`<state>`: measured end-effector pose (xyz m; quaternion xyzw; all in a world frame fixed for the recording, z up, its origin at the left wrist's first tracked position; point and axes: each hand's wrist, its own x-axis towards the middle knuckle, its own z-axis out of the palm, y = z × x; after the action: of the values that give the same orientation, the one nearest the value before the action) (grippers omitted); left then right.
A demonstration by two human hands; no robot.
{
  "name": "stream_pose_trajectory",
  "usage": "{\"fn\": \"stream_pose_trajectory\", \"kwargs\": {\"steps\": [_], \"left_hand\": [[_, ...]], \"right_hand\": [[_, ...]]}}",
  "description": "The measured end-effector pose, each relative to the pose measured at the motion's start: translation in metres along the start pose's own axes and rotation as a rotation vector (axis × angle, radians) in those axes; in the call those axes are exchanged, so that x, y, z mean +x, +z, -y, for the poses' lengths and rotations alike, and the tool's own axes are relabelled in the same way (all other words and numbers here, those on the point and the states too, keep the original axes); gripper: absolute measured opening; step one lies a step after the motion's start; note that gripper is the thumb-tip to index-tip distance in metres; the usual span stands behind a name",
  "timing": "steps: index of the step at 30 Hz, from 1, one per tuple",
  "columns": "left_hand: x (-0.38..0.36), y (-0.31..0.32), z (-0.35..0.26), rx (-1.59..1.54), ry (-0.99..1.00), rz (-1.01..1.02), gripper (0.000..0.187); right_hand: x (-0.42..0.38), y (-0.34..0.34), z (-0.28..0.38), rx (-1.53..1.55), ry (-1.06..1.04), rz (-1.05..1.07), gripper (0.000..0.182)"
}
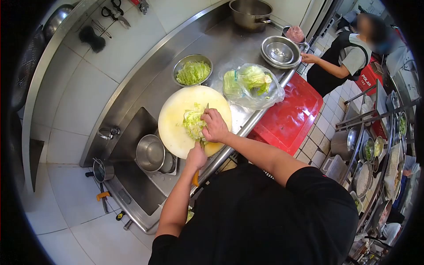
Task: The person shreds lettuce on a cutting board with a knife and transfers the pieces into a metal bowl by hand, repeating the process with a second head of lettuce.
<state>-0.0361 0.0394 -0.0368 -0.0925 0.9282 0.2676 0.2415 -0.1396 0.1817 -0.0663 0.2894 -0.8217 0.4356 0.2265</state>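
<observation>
A round, pale yellow cutting board (172, 110) lies across the metal counter with chopped lettuce (191, 121) in its middle. My left hand (197, 156) is closed around a knife (202, 143) at the board's near edge; the blade is mostly hidden, and its tip shows beyond my right hand. Bent fingers of my right hand (215, 126) press on the lettuce beside the blade. Just past the board stands a metal bowl (178, 69) of shredded lettuce (193, 73). To its right, a clear plastic bag (271, 99) holds larger lettuce pieces (255, 77).
Left of the board is a sink (128, 154) with a metal pot (150, 153). Stacked metal bowls (280, 52) and a large pot (250, 15) stand farther back. A red lid (293, 117) sits right of the counter; a co-worker (340, 57) stands beyond, one hand at the bowls.
</observation>
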Motion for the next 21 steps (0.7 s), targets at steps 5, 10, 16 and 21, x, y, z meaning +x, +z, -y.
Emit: {"fn": "stream_pose_trajectory", "kwargs": {"steps": [5,10,16,21], "left_hand": [[-0.061,-0.006,0.03,0.087,-0.079,0.06,0.027],[-0.104,-0.049,0.053,-0.12,-0.153,0.223,0.022],[-0.104,-0.086,0.036,-0.466,-0.141,-0.018,0.02],[-0.055,-0.044,0.003,-0.28,0.088,-0.242,0.029]], "right_hand": [[-0.001,0.001,-0.003,0.041,0.052,-0.061,0.038],[-0.018,-0.017,-0.013,0.105,0.062,-0.004,0.039],[-0.036,-0.046,-0.026,0.173,0.044,0.145,0.048],[-0.057,-0.058,-0.041,0.272,0.12,0.127,0.048]]}}
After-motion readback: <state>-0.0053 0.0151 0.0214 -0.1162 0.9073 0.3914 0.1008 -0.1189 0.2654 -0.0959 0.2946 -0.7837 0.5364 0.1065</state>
